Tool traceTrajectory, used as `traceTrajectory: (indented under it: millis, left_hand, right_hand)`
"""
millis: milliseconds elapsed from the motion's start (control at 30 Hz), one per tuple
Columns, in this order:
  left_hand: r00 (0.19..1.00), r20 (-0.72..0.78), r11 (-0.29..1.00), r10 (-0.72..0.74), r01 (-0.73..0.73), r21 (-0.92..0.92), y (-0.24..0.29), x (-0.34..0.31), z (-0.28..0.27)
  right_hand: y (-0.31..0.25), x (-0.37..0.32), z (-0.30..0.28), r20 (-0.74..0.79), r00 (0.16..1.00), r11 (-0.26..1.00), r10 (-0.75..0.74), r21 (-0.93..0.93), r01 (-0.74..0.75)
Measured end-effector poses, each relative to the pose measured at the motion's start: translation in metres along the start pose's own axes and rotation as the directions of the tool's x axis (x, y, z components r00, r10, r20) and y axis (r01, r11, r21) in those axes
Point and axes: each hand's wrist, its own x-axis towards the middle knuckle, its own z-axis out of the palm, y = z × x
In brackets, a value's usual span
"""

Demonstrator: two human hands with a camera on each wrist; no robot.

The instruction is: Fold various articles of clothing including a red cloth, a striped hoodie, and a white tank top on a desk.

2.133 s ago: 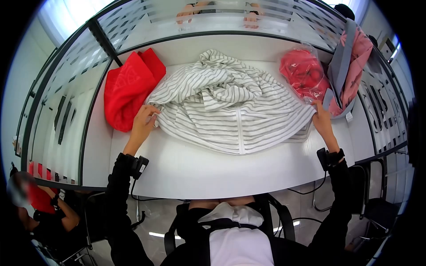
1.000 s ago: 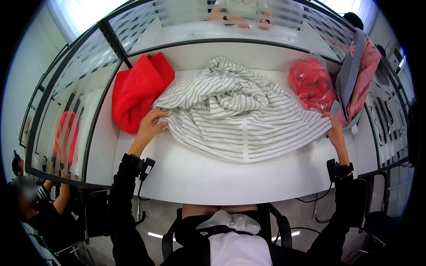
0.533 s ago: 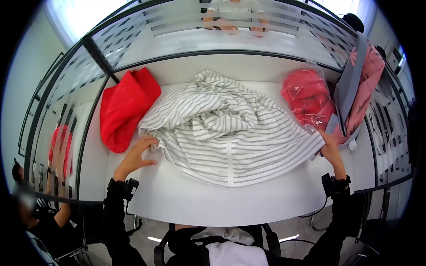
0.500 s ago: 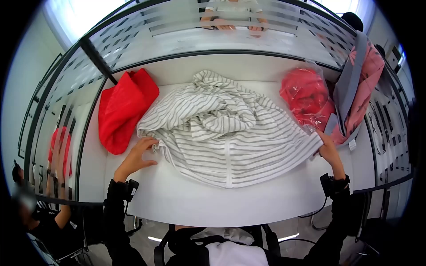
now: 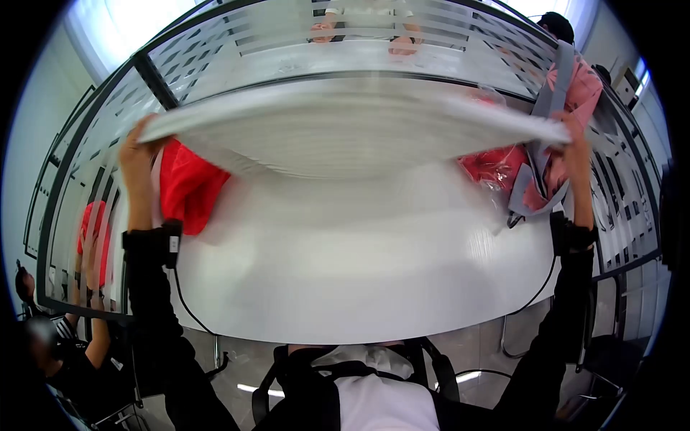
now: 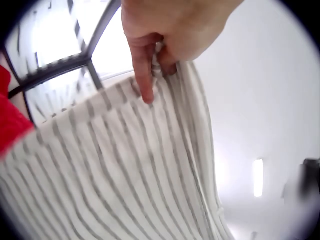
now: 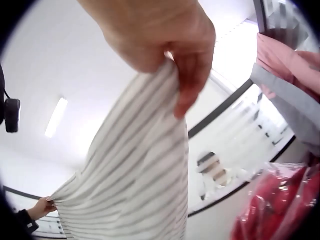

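Observation:
A white cloth with grey stripes (image 5: 345, 133) is stretched between both hands, raised over the table and blurred in the head view. My left hand (image 5: 136, 158) pinches one corner of it; in the left wrist view the fingers (image 6: 145, 80) grip the hemmed edge and the striped fabric (image 6: 115, 165) hangs below. At the opposite corner, my right hand (image 5: 576, 151) pinches the edge. From the right wrist, the cloth (image 7: 135, 160) drapes down from the thumb and fingers (image 7: 192, 80), with the other hand (image 7: 42, 207) far off at its other end.
A folded red cloth (image 5: 188, 194) stands at the left end of the white table (image 5: 345, 287). On the right are a clear plastic bag of red items (image 5: 496, 169) and a pink-and-grey fabric item (image 5: 578, 82). Glass partitions (image 5: 287, 61) with dark frames surround the table; people sit beyond them.
Both hands have lifted the striped cloth off the table, up and away from the body, and spread farther apart. Its crumpled heap has left the tabletop.

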Motion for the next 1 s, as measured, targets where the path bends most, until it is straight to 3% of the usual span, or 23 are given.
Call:
traceTrajectory:
  millis: [67, 100, 133, 200, 233, 267, 300, 333, 400, 467, 500, 533, 567, 600, 633, 667, 700, 733, 767, 833, 867, 933, 1000]
  left_hand:
    - [0.972, -0.021, 0.971, 0.233, -0.232, 0.050, 0.027, 0.015, -0.038]
    - [0.945, -0.111, 0.950, 0.309, -0.311, -0.002, 0.045, 0.014, -0.048]
    - [0.904, -0.207, 0.919, 0.374, -0.391, -0.044, 0.062, 0.009, -0.058]
    - [0.919, -0.317, 0.963, 0.234, -0.175, 0.205, 0.098, -0.018, -0.070]
    - [0.935, 0.098, 0.917, 0.341, -0.354, 0.183, 0.102, -0.024, -0.095]
    - [0.962, 0.108, 0.898, 0.250, -0.272, 0.345, 0.101, -0.035, -0.109]
    - [0.995, 0.101, 0.980, 0.000, -0.020, 0.200, 0.098, -0.040, -0.133]
    - [0.953, 0.257, 0.984, -0.160, 0.133, 0.119, 0.106, -0.062, -0.133]
    - [0.885, 0.440, 0.947, -0.151, 0.003, 0.321, 0.088, -0.079, -0.143]
    - [0.692, 0.536, 0.869, -0.483, 0.300, 0.394, 0.071, -0.081, -0.117]
    - [0.630, 0.548, 0.831, -0.551, 0.348, 0.435, 0.055, -0.078, -0.101]
    - [0.558, 0.556, 0.786, -0.617, 0.392, 0.478, 0.035, -0.071, -0.082]
    - [0.622, 0.510, 0.798, -0.594, 0.376, 0.471, 0.013, -0.062, -0.060]
    - [0.684, 0.461, 0.812, -0.565, 0.359, 0.461, -0.006, -0.048, -0.037]
    - [0.783, 0.490, 0.906, -0.382, 0.212, 0.367, -0.013, -0.027, -0.013]
    - [0.778, 0.520, 0.935, -0.353, 0.309, 0.172, -0.051, 0.020, -0.014]
    - [0.899, 0.426, 0.942, -0.100, -0.052, 0.332, -0.046, 0.068, -0.009]
    - [0.989, 0.070, 0.958, -0.128, 0.105, 0.266, -0.035, 0.112, -0.003]
    - [0.917, 0.168, 0.833, 0.362, -0.399, 0.383, 0.001, 0.128, -0.005]
    - [0.843, -0.048, 0.751, 0.535, -0.449, 0.484, 0.079, 0.139, 0.001]
    - [0.810, -0.018, 0.679, 0.586, -0.479, 0.556, 0.111, 0.134, -0.003]
    - [0.743, 0.058, 0.514, 0.667, -0.516, 0.685, 0.160, 0.113, -0.018]
    - [0.669, 0.150, 0.326, 0.728, -0.530, 0.783, 0.187, 0.088, -0.033]
  right_hand:
    - [-0.030, -0.001, -0.021, -0.329, 0.931, 0.986, -0.161, -0.001, 0.169]
    - [-0.064, -0.013, -0.017, -0.493, 0.829, 0.963, -0.264, -0.086, 0.255]
    - [-0.075, -0.019, -0.019, -0.547, 0.738, 0.915, -0.395, -0.161, 0.370]
    - [-0.078, -0.036, -0.025, -0.520, 0.802, 0.946, -0.294, -0.036, 0.323]
    - [-0.081, -0.044, -0.031, -0.378, 0.896, 0.958, -0.234, 0.066, 0.278]
    - [-0.082, -0.052, -0.039, -0.220, 0.959, 0.964, -0.178, 0.158, 0.215]
    - [-0.070, -0.060, -0.051, -0.106, 0.994, 0.987, -0.035, 0.152, 0.051]
    - [-0.059, -0.064, -0.068, 0.151, 0.987, 0.970, 0.051, 0.230, -0.085]
    - [-0.069, -0.070, -0.067, 0.603, 0.798, 0.984, 0.009, 0.135, -0.113]
    - [-0.064, -0.064, -0.043, 0.857, 0.506, 0.994, -0.094, 0.048, 0.102]
    - [-0.064, -0.056, -0.025, 0.885, 0.433, 0.968, 0.172, -0.070, -0.240]
    - [-0.058, -0.045, -0.007, 0.875, 0.271, 0.813, 0.401, -0.203, -0.546]
    - [-0.021, -0.036, 0.015, 0.831, 0.520, 0.958, 0.194, -0.048, -0.282]
    - [0.011, -0.018, 0.034, 0.730, 0.680, 0.997, -0.074, 0.062, 0.042]
    - [0.020, 0.013, 0.045, 0.637, 0.771, 0.999, -0.024, 0.048, -0.009]
    - [0.016, 0.058, 0.053, 0.500, 0.860, 0.977, 0.104, 0.110, -0.183]
    - [0.006, 0.093, 0.053, 0.347, 0.918, 0.925, 0.191, 0.249, -0.287]
    - [-0.013, 0.120, 0.045, 0.182, 0.967, 0.878, 0.177, 0.415, -0.239]
    - [-0.043, 0.138, 0.036, -0.047, 0.994, 0.856, 0.103, 0.513, -0.064]
    - [-0.119, 0.137, 0.003, -0.434, 0.886, 0.737, -0.164, 0.543, 0.403]
    - [-0.153, 0.130, -0.015, -0.557, 0.786, 0.640, -0.268, 0.507, 0.577]
    - [-0.194, 0.109, -0.052, -0.621, 0.697, 0.547, -0.358, 0.465, 0.696]
    - [-0.175, 0.087, -0.087, -0.517, 0.825, 0.715, -0.229, 0.486, 0.503]
